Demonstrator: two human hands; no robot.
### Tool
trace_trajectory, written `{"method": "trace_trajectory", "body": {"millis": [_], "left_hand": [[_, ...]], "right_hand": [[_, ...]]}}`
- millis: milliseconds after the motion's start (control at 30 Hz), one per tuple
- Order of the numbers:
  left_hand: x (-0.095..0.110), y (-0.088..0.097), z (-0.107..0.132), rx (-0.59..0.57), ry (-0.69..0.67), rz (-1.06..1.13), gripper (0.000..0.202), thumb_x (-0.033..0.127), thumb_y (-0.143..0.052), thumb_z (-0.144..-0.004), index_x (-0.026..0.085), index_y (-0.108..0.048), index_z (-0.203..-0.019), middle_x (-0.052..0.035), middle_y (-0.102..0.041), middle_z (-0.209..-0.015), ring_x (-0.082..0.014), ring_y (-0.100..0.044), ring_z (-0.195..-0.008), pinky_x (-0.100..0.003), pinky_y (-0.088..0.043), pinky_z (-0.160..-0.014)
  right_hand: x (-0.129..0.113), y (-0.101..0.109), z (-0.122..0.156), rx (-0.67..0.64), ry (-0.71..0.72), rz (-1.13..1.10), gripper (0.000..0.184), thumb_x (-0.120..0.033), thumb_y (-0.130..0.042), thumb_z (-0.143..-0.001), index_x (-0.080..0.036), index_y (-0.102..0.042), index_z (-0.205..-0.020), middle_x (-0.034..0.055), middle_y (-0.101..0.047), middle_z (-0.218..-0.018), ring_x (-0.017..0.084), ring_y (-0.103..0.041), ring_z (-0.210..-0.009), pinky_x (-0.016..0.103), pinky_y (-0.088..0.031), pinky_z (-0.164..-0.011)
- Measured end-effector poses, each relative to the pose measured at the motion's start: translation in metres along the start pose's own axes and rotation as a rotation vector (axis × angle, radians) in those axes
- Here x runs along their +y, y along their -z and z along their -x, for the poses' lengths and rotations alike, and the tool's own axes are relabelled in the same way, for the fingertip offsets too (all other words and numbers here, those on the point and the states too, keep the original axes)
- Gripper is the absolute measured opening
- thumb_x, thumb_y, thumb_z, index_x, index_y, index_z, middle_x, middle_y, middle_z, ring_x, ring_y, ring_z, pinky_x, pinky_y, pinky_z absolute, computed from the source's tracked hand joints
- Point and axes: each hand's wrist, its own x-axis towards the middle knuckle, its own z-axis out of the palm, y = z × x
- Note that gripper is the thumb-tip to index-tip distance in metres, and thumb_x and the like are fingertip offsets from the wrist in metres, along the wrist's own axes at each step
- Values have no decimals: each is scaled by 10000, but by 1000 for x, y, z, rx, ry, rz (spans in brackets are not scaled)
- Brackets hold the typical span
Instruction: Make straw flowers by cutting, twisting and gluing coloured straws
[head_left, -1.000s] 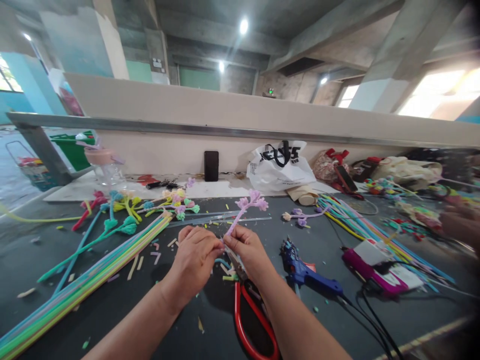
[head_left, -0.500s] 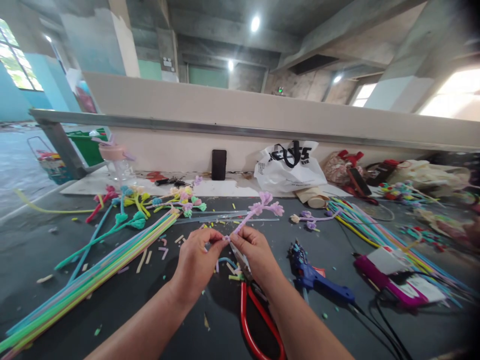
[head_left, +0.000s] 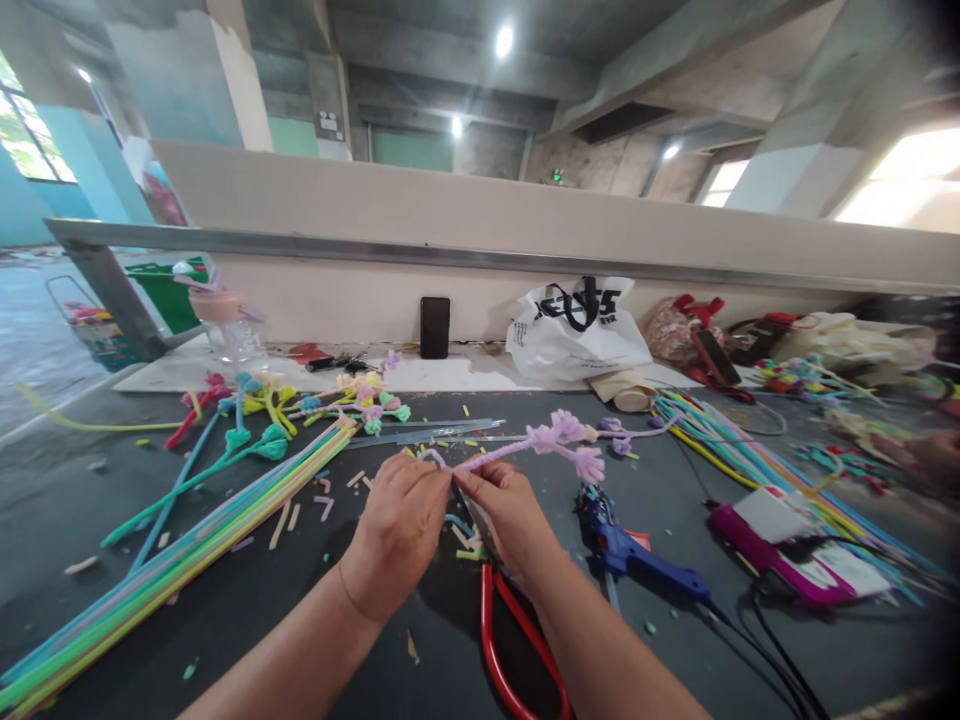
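A lilac pipe-cleaner flower stem [head_left: 559, 440] with fuzzy blossoms at its right end stretches between my hands. My right hand [head_left: 506, 510] pinches the stem behind the blossoms. The fingers of my left hand [head_left: 397, 535] are closed on the stem's other end, where a small curled bit shows above the knuckles. Beneath my right hand lie scissors with red handles [head_left: 489, 630], their blades partly hidden by it. Short cut pipe-cleaner pieces [head_left: 469, 545] are scattered close to the blades.
A blue glue gun [head_left: 637, 562] with a cord lies to the right, near a magenta-and-white device [head_left: 787, 560]. Long pipe cleaners [head_left: 202, 545] run along the left. Finished flowers [head_left: 255, 440] lie behind them. A phone [head_left: 435, 328] leans at the back beside a white bag [head_left: 577, 335]. Another person's hand [head_left: 937, 460] shows far right.
The lilac stem has swung down to the right, so its blossoms now point sideways instead of up. My left hand has turned, its back now facing me more.
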Motion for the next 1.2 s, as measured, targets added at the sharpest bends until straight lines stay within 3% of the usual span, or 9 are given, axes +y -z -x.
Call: {"method": "trace_trajectory", "body": {"millis": [167, 400, 567, 667, 767, 967, 1200], "left_hand": [[0, 4, -1, -77, 15, 2, 144, 73, -475, -794, 148, -593, -761, -64, -615, -762, -171, -553, -767, -365, -445, -783], [2, 4, 0, -132, 298, 114, 154, 130, -494, -796, 183, -639, -805, -45, -668, -796, -160, -591, -775, -286, -458, -738], [8, 1, -5, -65, 739, 362, 107, 229, -584, -739, 209, -679, -782, -8, -694, -779, -155, -619, -737, -250, -461, -693], [11, 0, -8, -35, 934, 488, 94, 259, -626, -689, 190, -676, -729, 5, -677, -698, -143, -597, -658, -234, -452, -630], [13, -1, -8, -22, 1039, 619, 119, 278, -652, -660, 163, -660, -691, 15, -645, -622, -115, -557, -594, -213, -429, -580], [19, 1, -12, -4, 1251, 1120, 162, 264, -692, -626, 128, -651, -706, 1, -648, -630, -84, -567, -596, -194, -448, -624], [21, 8, -16, -13, 1371, 1318, 187, 237, -725, -581, 102, -626, -665, -17, -627, -629, -86, -570, -584, -214, -465, -634]], "right_hand": [[-2, 0, 1, -40, -22, 89, 192, -320, -705, -616, -135, -670, -653, -6, -590, -569, 114, -491, -547, 245, -377, -566], [-5, -1, 1, -8, -19, 80, 186, -320, -676, -641, -142, -637, -678, -10, -585, -596, 116, -491, -577, 245, -374, -586], [-9, 0, 2, -13, -14, 13, 177, -310, -667, -666, -142, -637, -711, -18, -588, -626, 95, -470, -574, 231, -356, -590], [-11, -1, 3, -15, -19, -12, 178, -310, -681, -650, -144, -638, -698, -22, -585, -613, 94, -471, -566, 231, -358, -591], [-11, -2, 3, -3, -11, -19, 188, -320, -690, -635, -147, -637, -686, -21, -589, -604, 98, -478, -556, 231, -363, -579], [-9, -3, 3, 3, 7, -41, 197, -336, -688, -631, -159, -620, -685, -19, -576, -598, 105, -488, -550, 235, -386, -558], [-12, -3, 6, 12, 56, 46, 176, -320, -678, -646, -168, -611, -704, -18, -570, -633, 110, -498, -595, 240, -401, -595]]}}
